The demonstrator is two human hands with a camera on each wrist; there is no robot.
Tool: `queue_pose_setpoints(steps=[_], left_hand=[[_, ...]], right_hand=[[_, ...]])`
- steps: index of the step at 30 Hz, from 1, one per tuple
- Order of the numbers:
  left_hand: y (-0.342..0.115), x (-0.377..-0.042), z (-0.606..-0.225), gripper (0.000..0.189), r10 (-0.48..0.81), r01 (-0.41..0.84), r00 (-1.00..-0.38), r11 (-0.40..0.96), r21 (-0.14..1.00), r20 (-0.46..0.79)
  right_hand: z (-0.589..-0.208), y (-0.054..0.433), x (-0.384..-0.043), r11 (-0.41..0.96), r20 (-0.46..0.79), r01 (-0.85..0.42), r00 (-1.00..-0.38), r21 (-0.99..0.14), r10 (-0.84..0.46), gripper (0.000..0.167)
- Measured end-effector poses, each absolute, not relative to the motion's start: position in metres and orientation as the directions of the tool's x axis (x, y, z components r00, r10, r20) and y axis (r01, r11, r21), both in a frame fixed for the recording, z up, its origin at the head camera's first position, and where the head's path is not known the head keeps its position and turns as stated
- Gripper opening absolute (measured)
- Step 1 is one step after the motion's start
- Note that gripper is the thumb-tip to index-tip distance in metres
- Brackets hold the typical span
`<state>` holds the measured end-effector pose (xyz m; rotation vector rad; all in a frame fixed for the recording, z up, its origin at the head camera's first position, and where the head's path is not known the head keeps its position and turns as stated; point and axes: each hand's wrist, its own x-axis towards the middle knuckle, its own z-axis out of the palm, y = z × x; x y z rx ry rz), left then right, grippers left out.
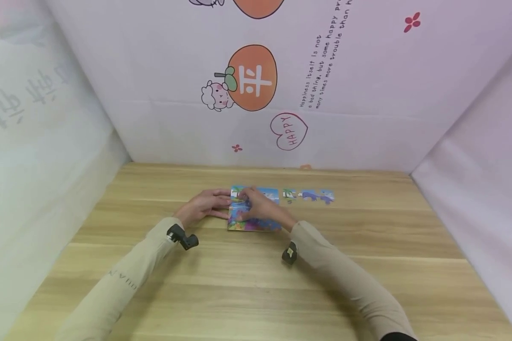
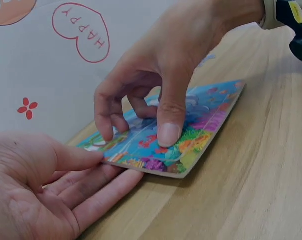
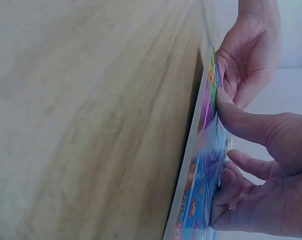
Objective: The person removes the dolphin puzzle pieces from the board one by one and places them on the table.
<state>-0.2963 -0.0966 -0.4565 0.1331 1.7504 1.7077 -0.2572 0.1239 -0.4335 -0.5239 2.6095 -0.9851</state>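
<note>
A jigsaw puzzle (image 1: 258, 226) with a bright undersea picture on a thin board lies on the wooden table. My left hand (image 1: 205, 204) holds its left edge; in the left wrist view the thumb lies at the top of the edge and the fingers reach under it. Over the board, my right hand (image 1: 260, 206) has its bent fingers and thumb (image 2: 170, 134) spread apart, with the tips on the picture. The right wrist view shows the board's long edge (image 3: 191, 165) side-on, with both hands at its picture face. Part of the picture is hidden under the right hand.
To the right of the board, loose puzzle pieces lie in a row: one with green leaves (image 1: 288, 194), a purple one (image 1: 309, 195) and a blue-purple one (image 1: 326, 197). A printed white sheet (image 1: 175, 132) rises behind the wooden table (image 1: 239, 284), with white sheets at both sides.
</note>
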Motion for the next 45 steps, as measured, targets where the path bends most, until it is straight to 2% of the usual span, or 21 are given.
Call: queue_pose_setpoints(steps=[21,27,35,40,45], left_hand=[[-0.095,-0.295,-0.464,0.053,0.474,-0.351,-0.803,0.111,0.93,-0.36],[-0.094,-0.295,-0.464,0.053,0.471,-0.347,-0.808,0.103,0.932,-0.353],[-0.098,-0.289,-0.468,0.053,0.461,-0.363,-0.802,0.127,0.923,-0.379],[-0.097,-0.29,-0.466,0.055,0.465,-0.352,-0.806,0.12,0.928,-0.366],[-0.096,-0.293,-0.463,0.055,0.469,-0.358,-0.802,0.119,0.926,-0.37]], right_hand=[[-0.438,0.122,-0.261,0.681,-0.121,-0.206,-0.909,-0.703,-0.4,0.046],[-0.439,0.125,-0.261,0.631,-0.065,-0.233,-0.909,-0.74,-0.412,0.039],[-0.447,0.129,-0.25,0.508,-0.058,-0.131,-0.939,-0.851,-0.338,0.032],[-0.444,0.13,-0.251,0.492,-0.048,-0.11,-0.953,-0.864,-0.297,0.022],[-0.433,0.136,-0.253,0.467,-0.065,-0.095,-0.947,-0.879,-0.314,0.016]])
